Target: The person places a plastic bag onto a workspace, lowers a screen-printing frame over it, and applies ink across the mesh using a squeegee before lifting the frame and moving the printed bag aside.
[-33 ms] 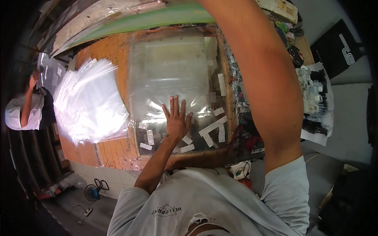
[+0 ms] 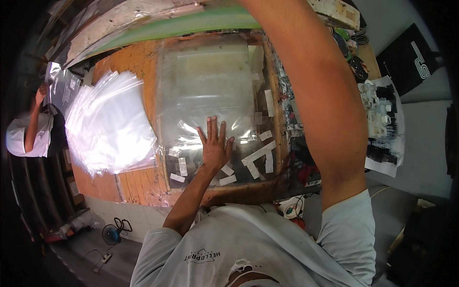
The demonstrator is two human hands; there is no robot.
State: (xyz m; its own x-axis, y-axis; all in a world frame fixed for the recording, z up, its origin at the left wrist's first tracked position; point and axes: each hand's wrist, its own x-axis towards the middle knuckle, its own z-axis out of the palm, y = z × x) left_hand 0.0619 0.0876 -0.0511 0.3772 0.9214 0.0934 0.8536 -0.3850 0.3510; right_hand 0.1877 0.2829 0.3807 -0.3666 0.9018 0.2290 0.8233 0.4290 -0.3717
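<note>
My left hand (image 2: 216, 152) lies flat with its fingers spread, pressing on the lower part of a clear plastic bag (image 2: 205, 103). The bag rests on a glass-like panel (image 2: 244, 174) set in a wooden worktop, with several short strips of pale tape (image 2: 258, 153) stuck around it. My right arm stretches up across the view, and its hand is beyond the top edge. Behind the panel runs a long frame with a green, translucent sheet (image 2: 177, 27). Left of the panel, a fanned stack of clear plastic bags (image 2: 114, 124) lies on the wood.
At the far left another person (image 2: 29, 136) holds a dark printed bag (image 2: 62, 88). On the right stand white plastic clamp-like parts (image 2: 375, 107) on black-smeared paper (image 2: 394, 153), near a black printed sheet (image 2: 409, 62). A small fan (image 2: 112, 234) sits on the floor, lower left.
The other person's hand and dark bag have shifted slightly. My left hand and right arm look practically unmoved.
</note>
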